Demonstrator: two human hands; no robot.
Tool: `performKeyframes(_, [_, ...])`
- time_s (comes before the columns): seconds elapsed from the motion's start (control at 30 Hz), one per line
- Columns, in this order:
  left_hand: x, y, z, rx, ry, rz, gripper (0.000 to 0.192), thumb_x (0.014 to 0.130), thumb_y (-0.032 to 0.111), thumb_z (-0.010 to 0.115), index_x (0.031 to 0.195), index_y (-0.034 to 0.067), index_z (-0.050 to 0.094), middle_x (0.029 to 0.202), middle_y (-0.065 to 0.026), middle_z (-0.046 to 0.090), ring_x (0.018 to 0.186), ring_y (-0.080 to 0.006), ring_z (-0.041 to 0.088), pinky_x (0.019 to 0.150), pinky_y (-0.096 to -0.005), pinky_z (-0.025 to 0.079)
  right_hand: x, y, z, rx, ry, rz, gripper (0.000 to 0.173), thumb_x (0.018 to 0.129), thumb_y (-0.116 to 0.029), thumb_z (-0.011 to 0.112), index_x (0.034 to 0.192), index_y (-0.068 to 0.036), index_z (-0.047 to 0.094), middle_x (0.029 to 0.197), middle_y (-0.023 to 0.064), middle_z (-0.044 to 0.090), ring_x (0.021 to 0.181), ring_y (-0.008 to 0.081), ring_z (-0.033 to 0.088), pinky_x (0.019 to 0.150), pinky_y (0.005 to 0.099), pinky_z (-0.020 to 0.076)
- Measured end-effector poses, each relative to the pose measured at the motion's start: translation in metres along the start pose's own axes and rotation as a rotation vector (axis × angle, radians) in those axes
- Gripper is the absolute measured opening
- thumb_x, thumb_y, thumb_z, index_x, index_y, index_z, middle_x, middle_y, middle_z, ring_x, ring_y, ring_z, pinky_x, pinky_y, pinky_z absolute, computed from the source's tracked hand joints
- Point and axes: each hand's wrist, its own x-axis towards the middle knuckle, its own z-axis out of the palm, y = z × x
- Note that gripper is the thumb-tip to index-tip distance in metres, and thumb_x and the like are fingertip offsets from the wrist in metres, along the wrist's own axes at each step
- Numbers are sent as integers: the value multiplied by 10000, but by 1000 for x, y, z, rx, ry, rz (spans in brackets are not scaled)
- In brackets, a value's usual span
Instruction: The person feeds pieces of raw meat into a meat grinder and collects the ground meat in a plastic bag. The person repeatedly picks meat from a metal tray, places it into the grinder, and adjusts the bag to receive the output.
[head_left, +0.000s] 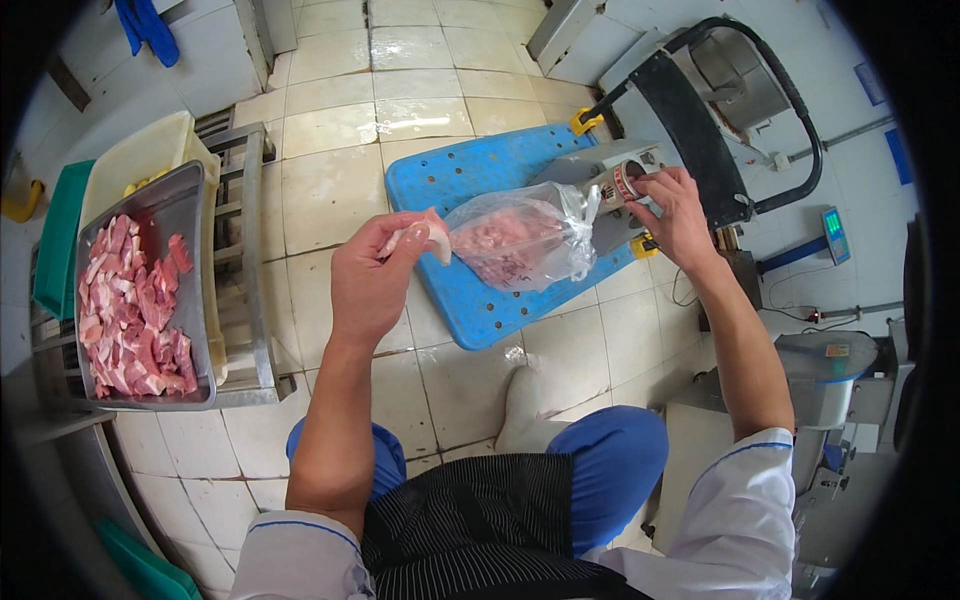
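My left hand (382, 274) pinches a pale, pinkish piece of raw meat (437, 236) between thumb and fingers, left of a clear plastic bag (517, 236). Minced meat fills much of the bag, whose gathered, knotted end points right. My right hand (675, 214) is at the mouth of a short metal tube (611, 187) bearing a red and white label. Its fingertips are at the rim; whether they hold anything is hidden. The tube stands out from a stainless steel machine (577, 161), apparently a meat grinder, partly behind the bag on a blue platform trolley (442, 184).
On my left, a metal tray (196, 225) of cut raw meat sits on a slatted metal rack (259, 300), beside cream and green crates (64, 240). The trolley's black handle (806, 127) rises at far right. A scale display (834, 234) and machinery (817, 360) stand at right.
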Motion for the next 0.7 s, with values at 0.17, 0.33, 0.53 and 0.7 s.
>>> performKeyframes(0.17, [-1, 0, -1, 28, 22, -61, 214, 1091, 96, 704, 1229, -64, 741, 1173, -131, 808, 1062, -157, 743, 967, -303, 590, 6, 10, 1, -20, -102, -50, 290, 863, -131, 876, 1119, -55, 763, 1220, 90, 738, 1151, 346, 612, 1033, 442, 509])
performKeyframes(0.33, [1, -5, -1, 20, 8, -26, 215, 1089, 102, 708, 1236, -50, 747, 1163, -119, 810, 1044, -145, 742, 945, -292, 588, 14, 14, -1, -19, -207, -60, 245, 908, -179, 842, 1123, -76, 788, 1224, 67, 746, 1140, 353, 602, 1026, 470, 490])
performKeyframes(0.53, [-3, -5, 8, 14, -89, -39, 196, 1087, 95, 709, 1222, -37, 762, 1133, -105, 814, 1015, -125, 738, 920, -291, 596, 19, -9, -16, -38, -142, 19, 229, 936, -188, 819, 1135, -81, 781, 1191, 82, 741, 1124, 362, 614, 1009, 467, 497])
performKeyframes(0.7, [-16, -4, 25, -80, -322, -79, 179, 1074, 95, 723, 1206, -15, 774, 1125, -89, 816, 1003, -116, 735, 912, -295, 600, -9, -121, -24, 545, -131, 223, 407, 923, -143, 850, 1296, -57, 713, 1152, 151, 733, 1002, 341, 711, 847, 419, 595])
